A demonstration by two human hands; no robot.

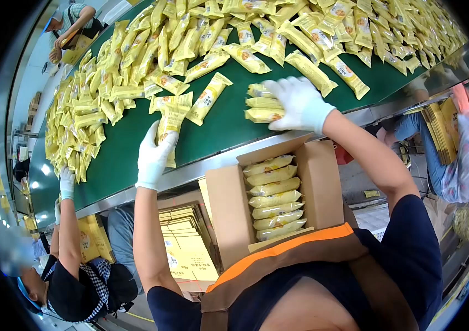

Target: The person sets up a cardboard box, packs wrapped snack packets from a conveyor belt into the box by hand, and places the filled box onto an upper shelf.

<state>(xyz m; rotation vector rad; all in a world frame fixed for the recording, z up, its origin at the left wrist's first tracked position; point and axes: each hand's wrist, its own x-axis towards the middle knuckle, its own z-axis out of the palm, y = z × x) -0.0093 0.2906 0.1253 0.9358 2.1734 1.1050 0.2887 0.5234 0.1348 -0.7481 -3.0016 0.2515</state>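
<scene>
My left hand (155, 151), in a white glove, has its thumb and fingers around a yellow wrapped packet (173, 117) on the green belt. Another yellow packet (208, 99) lies slanted just right of it. My right hand (298, 103), also gloved, is over a small row of yellow packets (263, 103), with its fingers and thumb on their right ends. Below the belt edge, an open cardboard box (228, 212) holds a row of several packets (275, 187) lying side by side.
The green belt (135, 138) carries a large heap of packets (185, 38). Its metal edge (185, 177) runs between belt and box. Flat yellow cartons (190, 254) are stacked left of the box. Co-workers stand at lower left (72, 292), upper left (80, 25) and right (463, 160).
</scene>
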